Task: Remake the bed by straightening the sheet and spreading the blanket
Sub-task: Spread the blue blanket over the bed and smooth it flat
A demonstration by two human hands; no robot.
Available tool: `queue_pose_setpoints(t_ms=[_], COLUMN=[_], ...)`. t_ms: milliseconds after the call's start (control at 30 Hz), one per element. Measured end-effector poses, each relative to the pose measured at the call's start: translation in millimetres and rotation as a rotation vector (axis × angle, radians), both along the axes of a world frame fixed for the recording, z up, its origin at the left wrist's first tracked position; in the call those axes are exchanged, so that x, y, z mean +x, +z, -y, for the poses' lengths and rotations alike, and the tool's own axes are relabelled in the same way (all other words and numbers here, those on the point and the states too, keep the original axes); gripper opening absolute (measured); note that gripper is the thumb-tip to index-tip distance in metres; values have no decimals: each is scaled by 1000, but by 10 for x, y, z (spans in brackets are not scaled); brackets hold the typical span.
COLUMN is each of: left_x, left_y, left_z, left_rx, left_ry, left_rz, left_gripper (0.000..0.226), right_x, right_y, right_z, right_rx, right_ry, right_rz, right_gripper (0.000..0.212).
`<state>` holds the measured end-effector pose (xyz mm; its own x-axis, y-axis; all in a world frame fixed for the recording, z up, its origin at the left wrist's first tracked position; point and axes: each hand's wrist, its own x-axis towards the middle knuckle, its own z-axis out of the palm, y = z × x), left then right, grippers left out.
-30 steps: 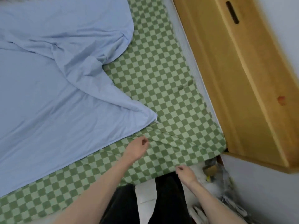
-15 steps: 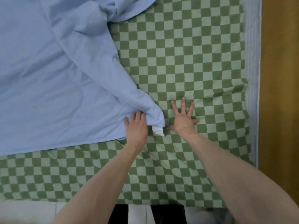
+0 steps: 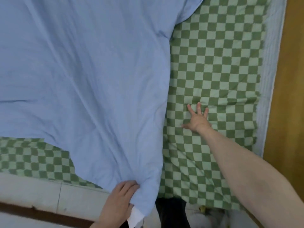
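Note:
A light blue blanket covers the left and middle of the bed, its right edge running down to a corner at the near bed edge. My left hand is shut on that corner, with a white tag hanging below it. The green checkered sheet lies bare on the right and shows again at the lower left. My right hand rests flat on the sheet with fingers spread, just right of the blanket's edge, by a crease in the sheet.
A white mattress edge borders the sheet on the right, with a wooden bed frame beyond it. The mattress side and a dark rail run along the near left. My dark trousers show at the bottom.
My left hand has pulled the blanket corner toward me, down to the near bed edge, straightening the blanket's right side. My right hand stays flat on the sheet.

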<state>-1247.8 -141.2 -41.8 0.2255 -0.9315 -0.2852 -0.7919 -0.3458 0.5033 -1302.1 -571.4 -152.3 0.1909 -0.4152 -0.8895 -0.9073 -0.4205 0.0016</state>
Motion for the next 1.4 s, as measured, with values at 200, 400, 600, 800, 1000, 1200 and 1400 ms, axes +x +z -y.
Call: queue_pose_setpoints(t_ms=[200, 400, 600, 800, 1000, 1200, 1400], left_x=[411, 345, 246, 489, 849, 844, 504], left_y=[-524, -784, -910, -583, -332, -408, -359], left_z=[131, 453, 759, 463, 183, 100, 145], left_rx=[534, 645, 690, 354, 419, 453, 447], left_ry=[80, 664, 792, 1074, 1263, 1144, 799], left_rz=[-18, -231, -163, -498, -882, -728, -315], left_gripper=[10, 89, 48, 33, 20, 29, 16], right_x=[103, 549, 1201, 1130, 1397, 1097, -655], right_y=[-95, -45, 173, 317, 348, 562, 1109], right_z=[21, -843, -1514, -1518, -2017, -2074, -2159], right_rx=[-35, -391, 362, 773, 675, -7, -813], right_ry=[67, 97, -1254, -1705, -1218, -1404, -1606], right_rz=[-44, 431, 626, 698, 439, 657, 633], right_gripper=[104, 45, 57, 46, 25, 17, 18])
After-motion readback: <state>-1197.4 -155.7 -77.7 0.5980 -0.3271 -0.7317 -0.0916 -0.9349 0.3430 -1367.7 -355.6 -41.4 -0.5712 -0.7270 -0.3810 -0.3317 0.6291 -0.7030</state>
